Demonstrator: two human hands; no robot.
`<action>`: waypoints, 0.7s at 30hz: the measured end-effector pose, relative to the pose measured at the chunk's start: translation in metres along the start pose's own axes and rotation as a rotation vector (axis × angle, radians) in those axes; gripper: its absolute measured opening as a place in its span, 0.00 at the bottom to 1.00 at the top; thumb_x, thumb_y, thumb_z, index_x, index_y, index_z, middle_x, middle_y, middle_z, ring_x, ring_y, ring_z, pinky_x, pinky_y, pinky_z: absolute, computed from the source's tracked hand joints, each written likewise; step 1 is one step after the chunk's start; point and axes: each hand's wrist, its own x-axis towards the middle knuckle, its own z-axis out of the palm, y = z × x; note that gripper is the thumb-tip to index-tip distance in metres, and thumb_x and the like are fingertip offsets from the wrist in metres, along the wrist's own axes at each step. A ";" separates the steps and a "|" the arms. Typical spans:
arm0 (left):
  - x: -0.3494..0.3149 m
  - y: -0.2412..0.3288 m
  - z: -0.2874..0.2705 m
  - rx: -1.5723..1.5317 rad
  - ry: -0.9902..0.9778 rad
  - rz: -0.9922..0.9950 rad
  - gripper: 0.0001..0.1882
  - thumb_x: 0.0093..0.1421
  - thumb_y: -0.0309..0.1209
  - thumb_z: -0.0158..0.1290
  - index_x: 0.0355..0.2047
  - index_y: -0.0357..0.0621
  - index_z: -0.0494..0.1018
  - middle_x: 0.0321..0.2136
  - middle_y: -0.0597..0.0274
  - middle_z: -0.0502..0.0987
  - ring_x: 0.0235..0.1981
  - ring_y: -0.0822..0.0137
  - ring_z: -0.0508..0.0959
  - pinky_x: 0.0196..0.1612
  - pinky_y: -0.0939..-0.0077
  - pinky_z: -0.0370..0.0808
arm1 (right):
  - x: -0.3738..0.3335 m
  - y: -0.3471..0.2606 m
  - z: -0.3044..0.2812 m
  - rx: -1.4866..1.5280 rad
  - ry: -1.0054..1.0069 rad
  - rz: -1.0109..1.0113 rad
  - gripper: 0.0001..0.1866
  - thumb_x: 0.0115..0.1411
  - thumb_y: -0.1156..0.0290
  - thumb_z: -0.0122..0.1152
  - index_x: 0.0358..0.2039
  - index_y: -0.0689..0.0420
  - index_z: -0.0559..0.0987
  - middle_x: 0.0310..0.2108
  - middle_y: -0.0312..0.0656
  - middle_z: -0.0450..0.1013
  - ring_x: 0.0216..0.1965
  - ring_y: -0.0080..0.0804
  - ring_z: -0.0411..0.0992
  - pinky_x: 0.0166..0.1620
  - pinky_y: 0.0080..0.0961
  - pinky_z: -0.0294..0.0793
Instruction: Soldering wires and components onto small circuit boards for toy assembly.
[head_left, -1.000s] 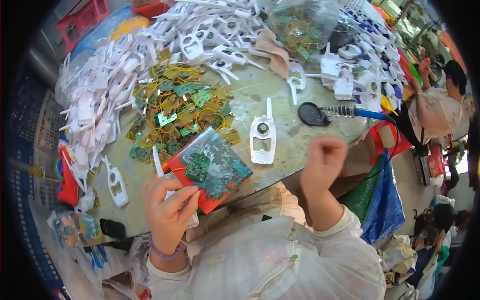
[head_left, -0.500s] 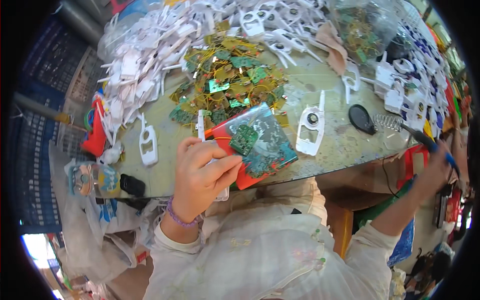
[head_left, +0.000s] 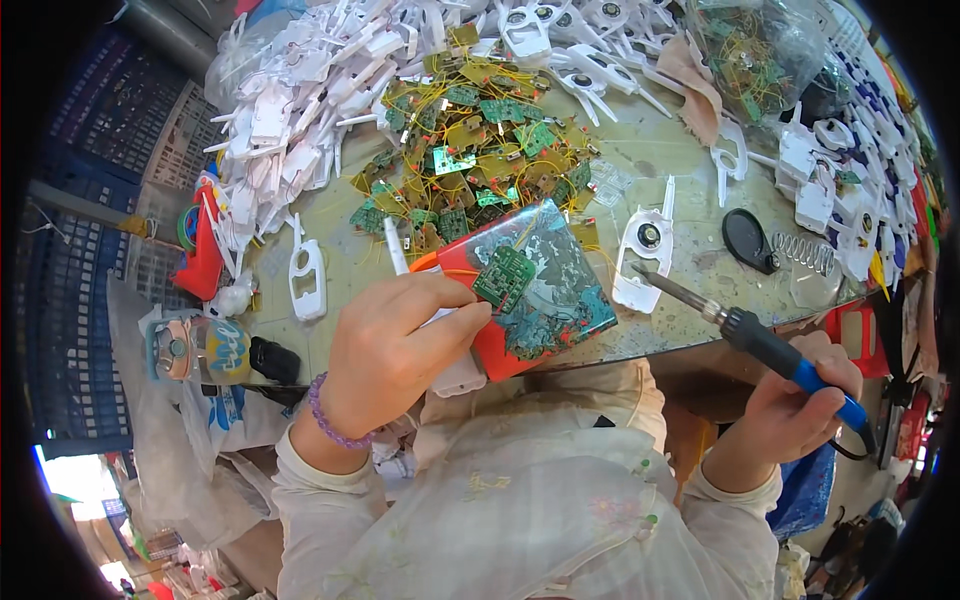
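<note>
Between thumb and fingers of my left hand (head_left: 400,345) is a small green circuit board (head_left: 505,277), pinched by its edge. It is held over a worn red and dark box (head_left: 545,290) at the table's front edge. My right hand (head_left: 805,395) grips the blue handle of a soldering iron (head_left: 750,335). The iron's tip points left, over the lower end of a white plastic housing (head_left: 640,255) with a round speaker in it. Part of another white housing (head_left: 455,372) shows beneath my left hand.
A heap of circuit boards with yellow wires (head_left: 490,130) lies mid-table. White housings (head_left: 300,130) are piled behind and left, more (head_left: 830,170) at right. The soldering iron stand's coil (head_left: 805,252) sits by a black oval part (head_left: 748,240). A clear jar (head_left: 205,350) stands left.
My right hand has brought the soldering iron from the stand area on the right inward to the left and nearer. The left hand still holds the board over the box.
</note>
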 end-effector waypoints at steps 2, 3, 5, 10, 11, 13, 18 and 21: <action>-0.006 0.002 0.001 -0.111 -0.021 -0.129 0.09 0.45 0.23 0.58 0.30 0.43 0.76 0.30 0.63 0.77 0.32 0.61 0.77 0.33 0.68 0.73 | -0.002 0.003 0.010 -0.011 -0.006 0.012 0.18 0.64 0.55 0.50 0.34 0.61 0.67 0.24 0.37 0.62 0.24 0.25 0.59 0.28 0.23 0.56; -0.009 0.001 0.002 -0.110 -0.018 -0.129 0.09 0.45 0.23 0.58 0.30 0.43 0.76 0.30 0.63 0.77 0.32 0.61 0.77 0.33 0.68 0.73 | -0.003 0.005 0.013 -0.010 -0.008 0.010 0.18 0.64 0.55 0.50 0.34 0.61 0.67 0.24 0.37 0.62 0.24 0.25 0.59 0.28 0.23 0.56; -0.014 -0.001 0.005 -0.291 -0.056 -0.183 0.09 0.47 0.22 0.59 0.32 0.43 0.77 0.28 0.62 0.78 0.28 0.62 0.76 0.33 0.70 0.70 | -0.005 0.008 0.016 0.008 -0.026 0.046 0.18 0.64 0.56 0.50 0.34 0.61 0.67 0.25 0.37 0.63 0.24 0.24 0.59 0.29 0.22 0.57; -0.014 0.000 0.009 -0.321 -0.052 -0.176 0.10 0.46 0.22 0.60 0.31 0.44 0.78 0.27 0.64 0.78 0.26 0.64 0.75 0.34 0.70 0.69 | -0.009 0.009 0.021 0.013 -0.042 0.061 0.18 0.63 0.56 0.51 0.34 0.61 0.68 0.25 0.37 0.64 0.24 0.24 0.59 0.29 0.22 0.57; -0.013 0.000 0.010 -0.296 -0.023 -0.162 0.10 0.45 0.22 0.61 0.30 0.44 0.78 0.26 0.64 0.77 0.26 0.64 0.75 0.35 0.70 0.69 | -0.010 0.008 0.022 0.018 -0.049 0.065 0.18 0.63 0.56 0.52 0.35 0.61 0.68 0.25 0.37 0.64 0.24 0.24 0.59 0.28 0.22 0.57; -0.014 -0.002 0.015 -0.297 -0.006 -0.191 0.10 0.44 0.22 0.62 0.30 0.44 0.78 0.26 0.64 0.77 0.26 0.65 0.75 0.37 0.69 0.70 | -0.011 0.008 0.025 0.028 -0.068 0.065 0.18 0.63 0.56 0.52 0.34 0.61 0.68 0.25 0.37 0.64 0.24 0.24 0.59 0.28 0.22 0.57; -0.018 -0.007 0.020 -0.265 0.028 -0.202 0.11 0.43 0.23 0.63 0.30 0.44 0.79 0.25 0.65 0.77 0.27 0.66 0.76 0.44 0.66 0.72 | -0.014 0.009 0.029 0.040 -0.087 0.046 0.18 0.63 0.57 0.53 0.34 0.62 0.68 0.23 0.37 0.63 0.22 0.25 0.60 0.26 0.21 0.57; -0.019 -0.005 0.020 -0.270 0.024 -0.207 0.10 0.44 0.22 0.62 0.30 0.45 0.79 0.24 0.66 0.77 0.27 0.67 0.76 0.48 0.64 0.71 | -0.014 0.008 0.031 0.043 -0.085 0.043 0.17 0.63 0.58 0.52 0.34 0.62 0.69 0.22 0.37 0.63 0.22 0.24 0.60 0.25 0.21 0.58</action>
